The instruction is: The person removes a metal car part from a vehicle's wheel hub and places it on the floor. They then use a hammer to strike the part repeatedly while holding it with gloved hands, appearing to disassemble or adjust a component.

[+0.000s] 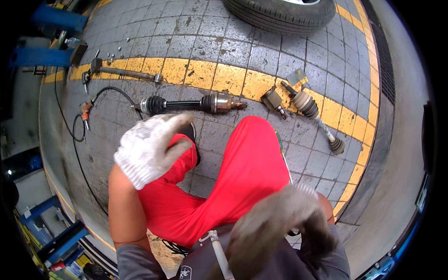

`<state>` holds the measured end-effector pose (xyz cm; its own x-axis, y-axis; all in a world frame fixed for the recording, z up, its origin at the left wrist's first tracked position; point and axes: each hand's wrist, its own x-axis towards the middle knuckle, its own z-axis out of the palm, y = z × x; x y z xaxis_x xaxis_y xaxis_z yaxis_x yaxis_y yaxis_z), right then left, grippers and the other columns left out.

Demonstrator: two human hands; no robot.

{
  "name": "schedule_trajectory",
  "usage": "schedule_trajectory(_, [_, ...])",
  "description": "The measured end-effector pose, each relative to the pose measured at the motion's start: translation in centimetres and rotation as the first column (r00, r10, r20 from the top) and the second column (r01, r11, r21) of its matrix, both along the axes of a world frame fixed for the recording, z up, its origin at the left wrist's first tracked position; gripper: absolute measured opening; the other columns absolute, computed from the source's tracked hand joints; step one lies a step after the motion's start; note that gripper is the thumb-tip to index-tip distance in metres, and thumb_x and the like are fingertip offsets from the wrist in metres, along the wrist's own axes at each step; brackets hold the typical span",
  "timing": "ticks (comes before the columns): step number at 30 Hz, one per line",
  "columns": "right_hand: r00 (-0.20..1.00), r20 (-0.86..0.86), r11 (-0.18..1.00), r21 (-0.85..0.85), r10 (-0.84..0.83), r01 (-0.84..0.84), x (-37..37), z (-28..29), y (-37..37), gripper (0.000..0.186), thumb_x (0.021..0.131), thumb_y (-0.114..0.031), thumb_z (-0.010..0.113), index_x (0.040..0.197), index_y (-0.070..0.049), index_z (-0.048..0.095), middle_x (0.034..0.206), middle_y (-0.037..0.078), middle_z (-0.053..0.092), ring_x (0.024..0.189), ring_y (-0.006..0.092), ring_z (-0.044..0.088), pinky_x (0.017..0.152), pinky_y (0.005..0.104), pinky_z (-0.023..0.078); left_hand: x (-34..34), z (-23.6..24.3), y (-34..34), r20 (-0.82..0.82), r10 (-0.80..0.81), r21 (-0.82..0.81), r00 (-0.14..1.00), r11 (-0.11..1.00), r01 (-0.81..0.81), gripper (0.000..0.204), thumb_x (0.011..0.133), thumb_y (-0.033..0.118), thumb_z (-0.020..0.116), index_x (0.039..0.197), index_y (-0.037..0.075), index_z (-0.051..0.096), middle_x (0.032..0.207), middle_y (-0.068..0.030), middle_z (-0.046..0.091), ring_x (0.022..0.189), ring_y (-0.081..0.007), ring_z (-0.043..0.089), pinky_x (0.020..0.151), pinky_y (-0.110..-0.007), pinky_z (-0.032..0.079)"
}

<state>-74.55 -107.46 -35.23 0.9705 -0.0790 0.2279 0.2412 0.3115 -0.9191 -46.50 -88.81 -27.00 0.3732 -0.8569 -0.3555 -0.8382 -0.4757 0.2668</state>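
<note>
My left hand (pixel 151 147), in a white knitted glove with soiled fingers, hovers over my left leg. Its fingers are stretched out, thumb apart, and hold nothing. Just beyond it on the tiled floor lies a drive axle (pixel 182 103) with black ribbed boots and a metal joint at its right end. My right hand (pixel 284 217) is raised near my chest in a dirty glove. Motion smears its bent fingers, so whether they hold anything is unclear. Farther right, a worn drive axle (pixel 308 106) with greyish boots lies slanted beside a loose metal joint cup (pixel 271 99).
A tyre (pixel 284 21) lies at the far edge. Left of the axles are a long-handled tool (pixel 126 72), several small nuts, and an orange-bodied air tool (pixel 86 111) with a black hose (pixel 74 144). Blue steel arms (pixel 42 57) jut in at far left. A small card (pixel 296 77) lies near the worn axle.
</note>
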Motion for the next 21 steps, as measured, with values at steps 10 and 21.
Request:
schedule_trajectory(10, [-0.084,-0.661,0.663,-0.725,-0.746,-0.187,-13.7,-30.5,-6.4,0.069,0.097,-0.036,0.064,0.153,0.0,0.045,0.143,0.029,0.06,0.136,0.0416,0.057,0.111,0.0439,0.047,-0.3,4.4,-0.9,-0.987,-0.161,-0.155,-0.017,0.904,0.398,0.05,0.08,0.009,0.084,0.125,-0.005,0.068,0.109,-0.0324,0.07,0.101,-0.0432,0.073,0.089,-0.054,0.058])
schedule_trajectory(21, [-0.315,-0.847,0.871,-0.294,-0.428,-0.394,-18.2,-36.5,-1.2,0.122,0.084,-0.063,0.072,0.169,-0.011,0.002,0.176,0.019,-0.002,0.161,0.0404,0.014,0.129,0.0456,0.025,-3.5,3.6,-4.1,-0.759,-0.25,-0.195,0.602,0.968,0.156,0.06,0.075,0.006,0.079,0.133,0.0,0.065,0.117,-0.0224,0.074,0.1,-0.0344,0.074,0.085,-0.042,0.059])
